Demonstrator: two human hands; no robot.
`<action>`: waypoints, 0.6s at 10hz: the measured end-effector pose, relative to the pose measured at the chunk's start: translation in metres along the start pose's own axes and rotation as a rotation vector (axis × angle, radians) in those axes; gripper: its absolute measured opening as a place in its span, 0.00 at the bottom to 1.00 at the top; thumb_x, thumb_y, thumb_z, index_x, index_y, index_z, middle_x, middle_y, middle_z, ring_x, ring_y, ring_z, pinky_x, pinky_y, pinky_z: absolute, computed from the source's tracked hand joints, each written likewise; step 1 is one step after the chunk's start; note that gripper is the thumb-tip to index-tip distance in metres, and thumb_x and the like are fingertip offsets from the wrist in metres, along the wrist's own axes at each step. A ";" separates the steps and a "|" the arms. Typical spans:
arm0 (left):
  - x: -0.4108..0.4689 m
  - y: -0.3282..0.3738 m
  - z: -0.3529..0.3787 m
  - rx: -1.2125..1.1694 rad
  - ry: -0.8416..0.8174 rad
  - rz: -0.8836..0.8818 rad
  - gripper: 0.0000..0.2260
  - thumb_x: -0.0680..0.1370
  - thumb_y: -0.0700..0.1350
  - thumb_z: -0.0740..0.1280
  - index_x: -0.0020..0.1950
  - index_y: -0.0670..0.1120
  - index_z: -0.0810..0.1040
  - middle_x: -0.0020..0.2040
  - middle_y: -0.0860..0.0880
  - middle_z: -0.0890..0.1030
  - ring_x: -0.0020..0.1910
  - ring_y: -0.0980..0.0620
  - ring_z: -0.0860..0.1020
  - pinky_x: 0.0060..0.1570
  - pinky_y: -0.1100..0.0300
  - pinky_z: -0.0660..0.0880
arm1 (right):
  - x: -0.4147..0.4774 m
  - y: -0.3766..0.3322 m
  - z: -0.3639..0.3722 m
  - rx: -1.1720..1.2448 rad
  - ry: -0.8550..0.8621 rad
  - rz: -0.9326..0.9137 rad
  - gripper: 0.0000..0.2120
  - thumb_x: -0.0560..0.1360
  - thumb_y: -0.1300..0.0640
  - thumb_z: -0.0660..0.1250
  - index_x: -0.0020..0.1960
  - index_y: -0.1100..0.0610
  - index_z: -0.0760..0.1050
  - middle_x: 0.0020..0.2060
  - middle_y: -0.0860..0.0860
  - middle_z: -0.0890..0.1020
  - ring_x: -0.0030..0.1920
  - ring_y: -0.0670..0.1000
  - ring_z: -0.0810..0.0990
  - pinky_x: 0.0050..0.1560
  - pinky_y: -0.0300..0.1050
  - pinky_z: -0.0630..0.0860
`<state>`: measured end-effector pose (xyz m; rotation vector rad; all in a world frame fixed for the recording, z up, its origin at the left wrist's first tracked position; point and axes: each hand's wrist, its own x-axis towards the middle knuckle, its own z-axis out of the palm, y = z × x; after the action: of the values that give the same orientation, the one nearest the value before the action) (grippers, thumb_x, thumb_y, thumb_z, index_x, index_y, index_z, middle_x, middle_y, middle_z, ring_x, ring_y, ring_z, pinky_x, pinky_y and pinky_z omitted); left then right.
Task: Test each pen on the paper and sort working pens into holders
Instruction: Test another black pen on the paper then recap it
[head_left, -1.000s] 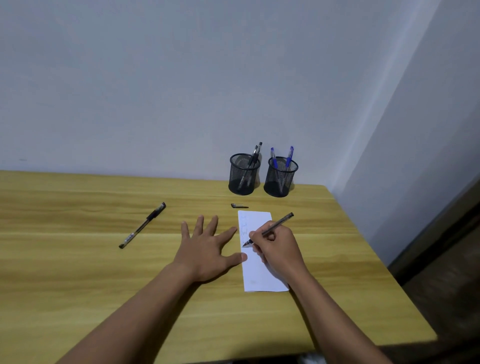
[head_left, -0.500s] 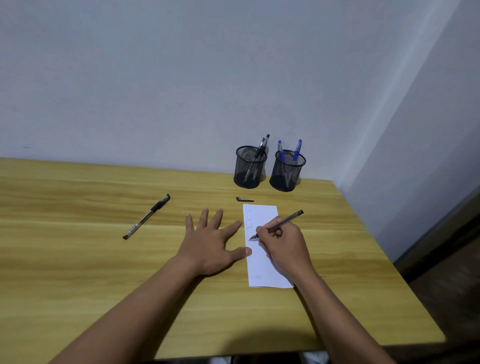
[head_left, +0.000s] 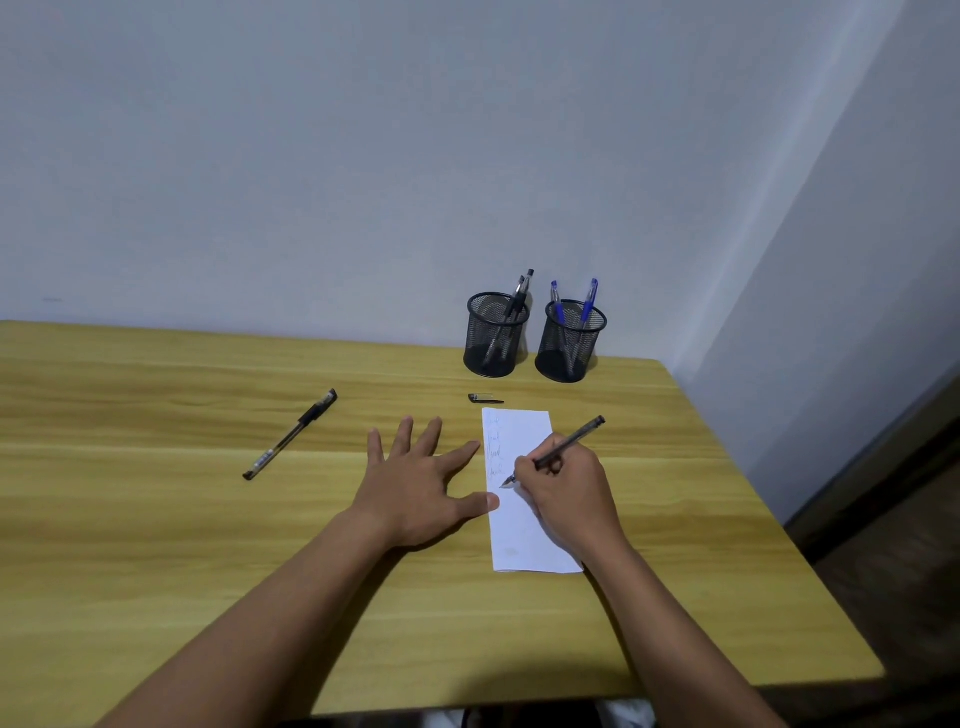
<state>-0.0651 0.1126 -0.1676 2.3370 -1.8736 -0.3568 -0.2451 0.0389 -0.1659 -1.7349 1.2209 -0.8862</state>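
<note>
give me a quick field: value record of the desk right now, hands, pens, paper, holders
right hand: holds an uncapped pen, tip on the paper
left hand: flat on the table, thumb on the paper's left edge
paper: white strip with scribble lines near its top
loose cap: on the table just beyond the paper
spare pen: capped, black, lying to the left, untouched
left holder: black mesh, holds black pens
right holder: black mesh, holds two blue pens
</note>
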 end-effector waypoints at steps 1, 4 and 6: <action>0.001 0.000 0.000 0.014 0.003 0.001 0.38 0.69 0.79 0.50 0.77 0.69 0.51 0.82 0.49 0.44 0.80 0.42 0.38 0.73 0.34 0.35 | 0.000 -0.001 0.000 0.006 0.004 0.007 0.06 0.75 0.58 0.71 0.41 0.57 0.77 0.28 0.49 0.80 0.28 0.47 0.76 0.30 0.45 0.73; 0.001 0.001 -0.002 0.010 -0.006 -0.006 0.38 0.69 0.79 0.51 0.77 0.69 0.51 0.82 0.49 0.44 0.80 0.42 0.38 0.73 0.34 0.34 | 0.002 0.001 0.000 0.022 0.019 0.015 0.06 0.74 0.58 0.70 0.39 0.56 0.75 0.26 0.47 0.78 0.27 0.47 0.75 0.30 0.47 0.73; -0.001 0.000 0.000 -0.009 0.033 0.013 0.39 0.68 0.79 0.51 0.77 0.68 0.52 0.82 0.49 0.46 0.80 0.42 0.39 0.73 0.34 0.37 | 0.002 0.000 -0.004 0.202 0.069 0.038 0.07 0.75 0.62 0.69 0.40 0.60 0.74 0.28 0.53 0.78 0.29 0.52 0.75 0.28 0.47 0.71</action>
<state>-0.0657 0.1136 -0.1671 2.3093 -1.8673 -0.3233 -0.2477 0.0362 -0.1645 -1.5271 1.1629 -1.0178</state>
